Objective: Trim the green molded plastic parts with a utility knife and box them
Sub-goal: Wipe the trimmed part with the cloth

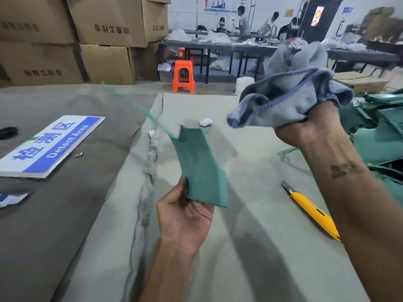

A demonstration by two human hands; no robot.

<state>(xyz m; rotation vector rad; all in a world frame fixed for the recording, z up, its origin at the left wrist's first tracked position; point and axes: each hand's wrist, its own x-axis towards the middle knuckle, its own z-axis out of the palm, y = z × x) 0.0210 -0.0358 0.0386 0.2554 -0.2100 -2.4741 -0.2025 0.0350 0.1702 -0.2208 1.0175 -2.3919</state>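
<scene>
Above the cloth-covered table (250,247) we held the green part (201,168) upright, left hand (185,216) curled round its lower end, probably for wiping, the right hand (305,129) gripping a bunched grey rag (290,101), while the utility knife (309,210) lay apart with free room around.

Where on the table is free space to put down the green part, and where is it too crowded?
Free: the light cloth between the left hand and the yellow knife, and the near stretch toward the camera. Also the dark cloth below the blue sign. Crowded: the right edge, where green parts are piled, behind the right hand gripping a rag.
</scene>
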